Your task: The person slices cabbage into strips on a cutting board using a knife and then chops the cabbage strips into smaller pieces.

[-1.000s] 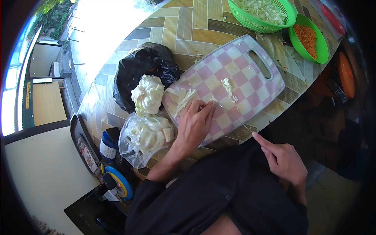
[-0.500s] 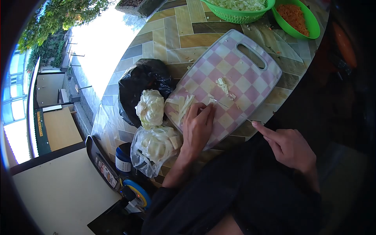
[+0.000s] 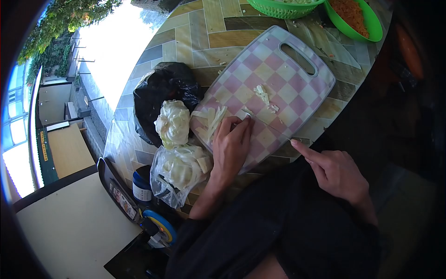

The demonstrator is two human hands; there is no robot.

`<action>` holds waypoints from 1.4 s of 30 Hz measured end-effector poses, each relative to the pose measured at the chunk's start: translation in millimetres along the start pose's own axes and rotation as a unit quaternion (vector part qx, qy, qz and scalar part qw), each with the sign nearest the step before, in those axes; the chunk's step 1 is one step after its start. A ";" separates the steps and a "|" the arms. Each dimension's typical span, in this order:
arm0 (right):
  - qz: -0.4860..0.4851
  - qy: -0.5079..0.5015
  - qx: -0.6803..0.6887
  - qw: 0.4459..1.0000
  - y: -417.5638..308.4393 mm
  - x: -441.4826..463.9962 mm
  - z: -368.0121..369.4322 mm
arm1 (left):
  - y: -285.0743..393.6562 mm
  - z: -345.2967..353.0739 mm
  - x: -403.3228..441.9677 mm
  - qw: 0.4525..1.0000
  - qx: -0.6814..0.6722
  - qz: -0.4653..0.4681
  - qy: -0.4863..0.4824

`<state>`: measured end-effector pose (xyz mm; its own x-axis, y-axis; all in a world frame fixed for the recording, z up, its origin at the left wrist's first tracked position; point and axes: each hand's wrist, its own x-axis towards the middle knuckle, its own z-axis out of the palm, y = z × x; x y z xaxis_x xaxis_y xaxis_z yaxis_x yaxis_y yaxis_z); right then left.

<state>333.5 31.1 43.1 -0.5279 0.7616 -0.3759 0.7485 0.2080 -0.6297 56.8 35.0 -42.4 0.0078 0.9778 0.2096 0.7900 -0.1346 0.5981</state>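
Note:
The pink-and-white checked cutting board lies on the table, tilted in view. My left hand rests on its near left part, with curled fingers pressing a small pale piece of cabbage. My right hand, at the board's near edge, is closed around the handle of a knife, forefinger stretched forward. The thin blade reaches across the board to my left fingertips; the handle is mostly hidden. Pale cabbage strips lie left of my left hand. A small heap of chopped bits sits farther up the board.
Left of the board are a cabbage head, a black plastic bag and a clear bag of cabbage. At the back stand a green basket of pale shreds and a green bowl with orange shreds.
The view has shifted slightly. The knife and my right hand have moved a little leftward and up in view. My left hand still presses the cabbage piece.

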 end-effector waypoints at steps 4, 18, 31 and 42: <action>0.006 -0.006 0.015 1.000 2.9 -12.3 -10.4 | -0.7 0.3 0.4 1.000 0.002 -0.006 0.007; -0.013 0.075 0.035 0.997 10.6 -4.8 0.0 | 1.7 -1.5 0.4 1.000 -0.025 0.004 -0.013; -0.010 0.032 -0.006 0.999 7.7 -5.8 -5.1 | -0.8 0.4 -0.2 1.000 -0.015 0.011 -0.013; -0.007 0.013 0.001 1.000 4.2 -2.6 -3.8 | -0.9 0.2 -0.7 1.000 -0.024 0.000 -0.021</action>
<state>339.5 32.3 44.0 -0.5278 0.7748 -0.3481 0.7401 0.2184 -0.6360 56.2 34.5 -43.2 0.0334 0.9835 0.1778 0.7601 -0.1405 0.6344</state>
